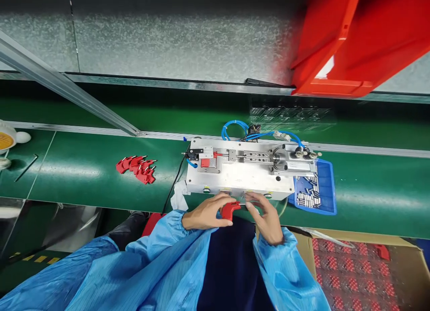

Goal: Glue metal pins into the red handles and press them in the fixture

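Note:
In front of the metal fixture [242,176], my left hand [208,212] grips a red pistol-shaped plastic part [229,210] between thumb and fingers. A thin metal pin [243,204] sticks out of the part toward the right. My right hand [267,218] has its thumb and fingertips closed around the far end of this pin, which they partly hide. In the fixture's holder at its left end sits another red piece [205,162], with a metal rod mechanism [258,156] to its right.
Several similar red parts with pins [137,168] lie piled on the green bench [83,168]. A blue tray [327,185] of small metal cylinders stands right of the fixture. A cardboard box [411,266] holds packed red parts. Above hangs a red bin [356,89].

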Motion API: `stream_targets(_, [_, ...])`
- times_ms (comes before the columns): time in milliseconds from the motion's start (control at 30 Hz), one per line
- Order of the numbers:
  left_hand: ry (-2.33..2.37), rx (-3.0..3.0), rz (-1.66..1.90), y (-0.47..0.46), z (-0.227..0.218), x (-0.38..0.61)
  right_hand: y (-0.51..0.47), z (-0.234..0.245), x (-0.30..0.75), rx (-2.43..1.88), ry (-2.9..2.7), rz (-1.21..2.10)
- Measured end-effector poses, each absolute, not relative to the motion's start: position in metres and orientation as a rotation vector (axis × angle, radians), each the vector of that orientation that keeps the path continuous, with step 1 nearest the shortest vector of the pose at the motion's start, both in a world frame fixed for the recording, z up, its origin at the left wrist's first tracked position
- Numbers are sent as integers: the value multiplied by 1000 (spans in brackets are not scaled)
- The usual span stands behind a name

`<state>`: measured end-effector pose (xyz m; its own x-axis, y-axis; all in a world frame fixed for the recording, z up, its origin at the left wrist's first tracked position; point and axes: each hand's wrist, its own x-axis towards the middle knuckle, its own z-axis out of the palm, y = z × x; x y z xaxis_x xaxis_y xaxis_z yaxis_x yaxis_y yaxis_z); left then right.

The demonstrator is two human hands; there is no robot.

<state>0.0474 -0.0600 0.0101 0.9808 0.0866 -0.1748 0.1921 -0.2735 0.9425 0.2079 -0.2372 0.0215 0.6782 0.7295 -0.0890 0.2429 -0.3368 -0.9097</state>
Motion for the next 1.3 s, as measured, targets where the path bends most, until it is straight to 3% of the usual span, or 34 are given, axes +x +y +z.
stream_targets(500, [238,1912,456,-61,37,38,-200,59,185,-1503,-458,738])
stream_targets(800, [359,1118,9,-51,53,38,-202,63,180,-1607,-433,627])
stream_targets(933, [386,915,-17,-50,54,40,-202,63,178,-1619,-424,637])
stream_targets(1300, [413,1000,-52,-54,48,39,-203,62,180,-1595,-430,669])
